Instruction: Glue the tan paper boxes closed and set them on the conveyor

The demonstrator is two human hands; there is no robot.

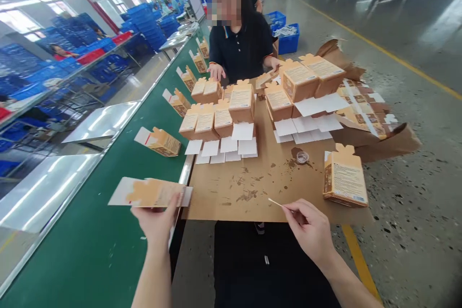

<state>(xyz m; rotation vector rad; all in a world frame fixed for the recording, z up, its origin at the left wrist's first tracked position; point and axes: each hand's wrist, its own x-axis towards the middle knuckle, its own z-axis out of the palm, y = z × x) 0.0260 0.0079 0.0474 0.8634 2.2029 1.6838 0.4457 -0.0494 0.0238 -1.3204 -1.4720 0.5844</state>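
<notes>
My left hand (159, 219) is closed around a small carton (151, 192), tan and white with its end flap sticking out to the left. The carton is over the edge where the green conveyor belt (90, 250) meets the cardboard-covered table (216, 207). Between the thumb and fingers of my right hand (310, 228) is a thin cotton swab (275, 201), its pale tip pointing left above the table's near edge. A small clear round dish (302, 157) lies farther back among dark stains. To the right of my right hand a printed carton (345, 178) stands alone.
Stacked cartons with white flaps (220, 120) stand mid-table, with another stack (306, 86) to the right. Cartons (164, 142) line the belt. Across the table sits a co-worker (238, 48) in a dark shirt. Torn brown paper (386, 142) hangs off the right edge.
</notes>
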